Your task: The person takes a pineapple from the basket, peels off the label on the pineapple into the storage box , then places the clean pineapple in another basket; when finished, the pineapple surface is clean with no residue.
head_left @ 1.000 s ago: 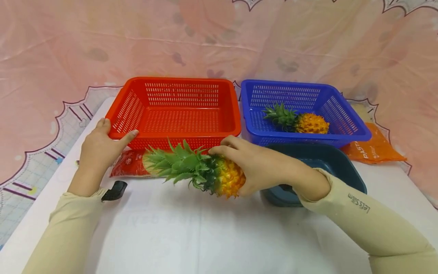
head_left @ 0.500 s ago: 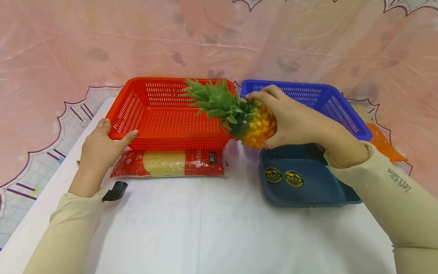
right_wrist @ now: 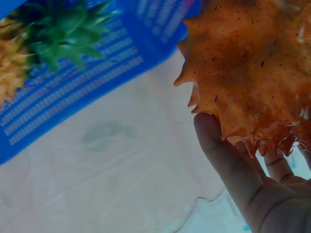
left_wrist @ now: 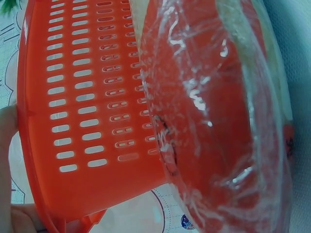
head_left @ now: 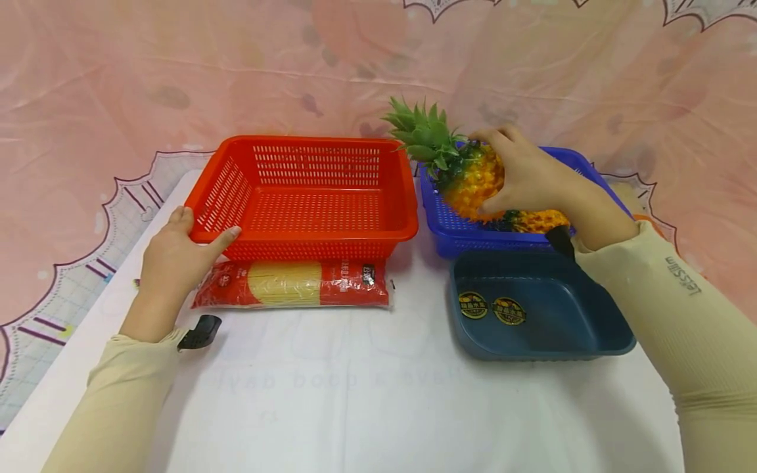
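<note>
My right hand (head_left: 529, 171) grips a pineapple (head_left: 479, 177) by its yellow-orange body, over the left part of the blue basket (head_left: 449, 233). Its green crown points up and left. In the right wrist view, the thumb and fingers bear on the spiky body (right_wrist: 252, 73). A second pineapple (head_left: 538, 221) lies inside the blue basket, partly hidden behind the held one and the wrist. My left hand (head_left: 177, 256) holds the near left corner of the red basket (head_left: 313, 236), thumb along the front rim and fingers at the left side. No contents show in the red basket.
A red bag of noodles (head_left: 290, 284) lies in front of the red basket. A dark teal bin (head_left: 532, 348) with two round stickers stands before the blue basket. An orange packet's edge (head_left: 656, 223) shows at the right. A patterned curtain (head_left: 266, 66) hangs behind.
My right hand has carried the pineapple up, back and right, from in front of the red basket to over the blue one. The noodle bag shows fully now. The left hand stays put.
</note>
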`<action>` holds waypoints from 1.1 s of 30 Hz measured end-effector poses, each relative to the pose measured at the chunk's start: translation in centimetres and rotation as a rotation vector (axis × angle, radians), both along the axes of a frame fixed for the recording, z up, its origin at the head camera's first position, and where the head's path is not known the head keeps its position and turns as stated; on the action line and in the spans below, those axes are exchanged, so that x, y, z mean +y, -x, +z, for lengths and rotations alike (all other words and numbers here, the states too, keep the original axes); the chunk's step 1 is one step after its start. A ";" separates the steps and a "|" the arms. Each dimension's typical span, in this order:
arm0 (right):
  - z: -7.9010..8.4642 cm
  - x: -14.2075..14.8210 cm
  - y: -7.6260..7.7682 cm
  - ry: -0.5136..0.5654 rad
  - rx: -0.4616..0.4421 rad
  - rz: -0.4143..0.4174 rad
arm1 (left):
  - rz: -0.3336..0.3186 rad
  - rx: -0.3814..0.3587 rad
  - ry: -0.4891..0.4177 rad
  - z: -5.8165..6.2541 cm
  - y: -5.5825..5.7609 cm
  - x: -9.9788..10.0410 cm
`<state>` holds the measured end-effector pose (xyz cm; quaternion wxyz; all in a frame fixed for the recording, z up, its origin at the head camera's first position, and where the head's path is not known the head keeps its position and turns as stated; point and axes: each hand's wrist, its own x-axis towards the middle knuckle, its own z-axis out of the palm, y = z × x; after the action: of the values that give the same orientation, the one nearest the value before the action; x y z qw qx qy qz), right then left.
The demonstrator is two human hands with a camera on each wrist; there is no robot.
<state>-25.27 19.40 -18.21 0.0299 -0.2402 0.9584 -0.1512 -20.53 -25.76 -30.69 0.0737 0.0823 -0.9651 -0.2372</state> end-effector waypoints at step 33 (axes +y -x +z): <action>-4.8 3.0 3.9 -0.121 -0.165 -0.168 | -0.006 0.015 0.010 -0.2 0.0 0.0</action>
<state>-29.22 22.36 -22.97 0.1104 -0.1437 0.9768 -0.1143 -20.51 -25.78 -30.86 0.0804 0.0774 -0.9660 -0.2332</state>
